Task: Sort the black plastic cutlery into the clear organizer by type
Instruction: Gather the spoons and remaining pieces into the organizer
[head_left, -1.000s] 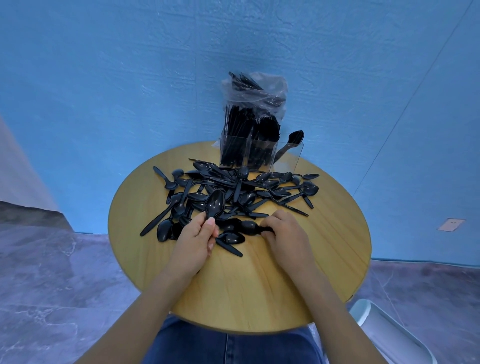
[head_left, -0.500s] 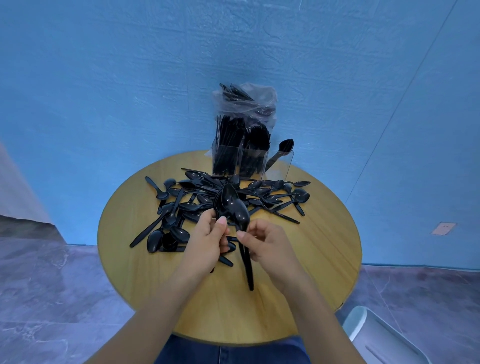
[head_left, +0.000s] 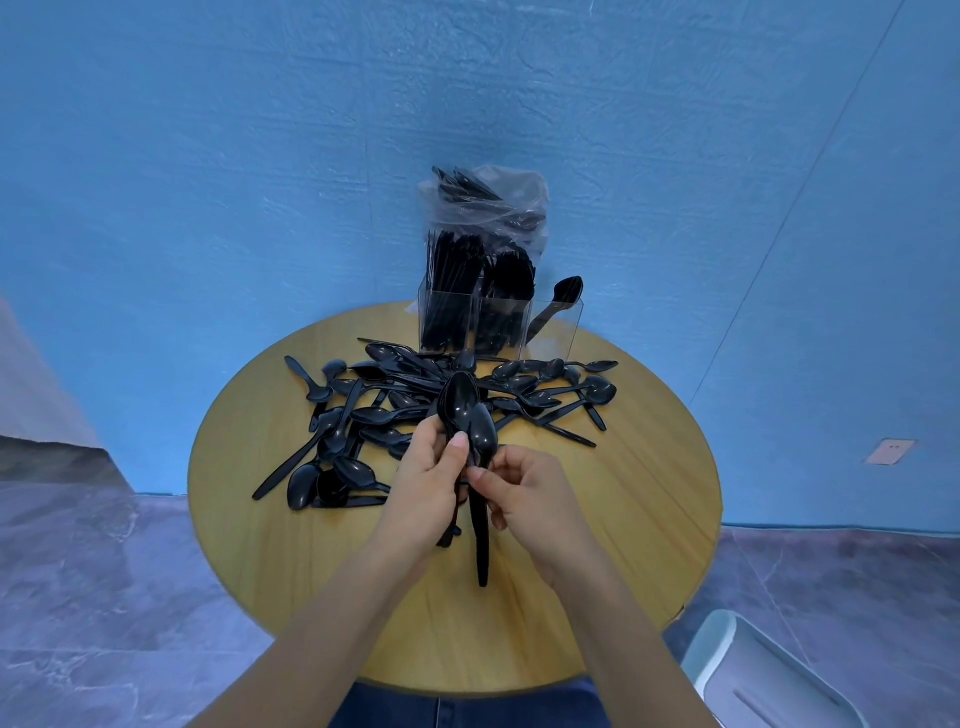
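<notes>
Our left hand (head_left: 426, 483) clamps a nested stack of spoons (head_left: 457, 402), bowls up, so they stay aligned; our right hand (head_left: 530, 493) pinches one more spoon (head_left: 480, 467) at its neck, sliding it onto the stack — closer than half a second ago. The remaining pile (head_left: 415, 405) waits on the table (head_left: 623, 519) before the clear organizer (head_left: 556, 327) — its right compartment nearly empty.

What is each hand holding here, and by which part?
The left hand grips a stack of spoons by their handles, just below the bowls. The right hand pinches one spoon at the neck.
</notes>
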